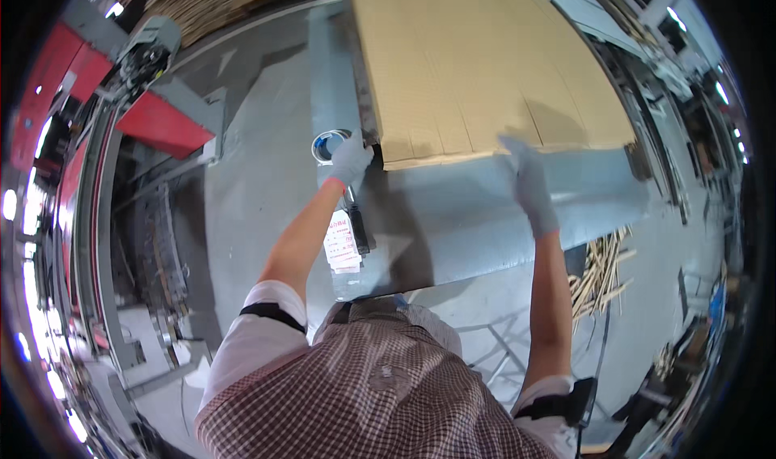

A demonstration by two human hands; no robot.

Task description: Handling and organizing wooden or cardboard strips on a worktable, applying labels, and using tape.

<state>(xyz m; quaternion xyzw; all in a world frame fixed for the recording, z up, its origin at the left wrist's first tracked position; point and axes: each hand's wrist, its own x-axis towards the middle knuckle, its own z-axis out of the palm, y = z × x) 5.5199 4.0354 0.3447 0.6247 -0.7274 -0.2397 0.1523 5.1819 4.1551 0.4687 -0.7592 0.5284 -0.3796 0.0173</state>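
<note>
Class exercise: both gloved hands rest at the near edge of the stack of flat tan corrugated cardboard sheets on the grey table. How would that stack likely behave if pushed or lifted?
The stack of flat tan corrugated cardboard sheets looks broad and thin, so one sheet would probably feel light yet bend when lifted by one edge. Several layers show at the near edge, so the sheets may slide over each other when pushed. The smooth grey metal table likely lets the whole stack glide.

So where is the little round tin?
In the head view, the small round blue-topped tin sits on the grey metal table, just left of the gloved left hand.

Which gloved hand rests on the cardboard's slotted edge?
The right hand, flat on the cardboard sheet; the left hand is at its corner beside the tape roll.
</note>
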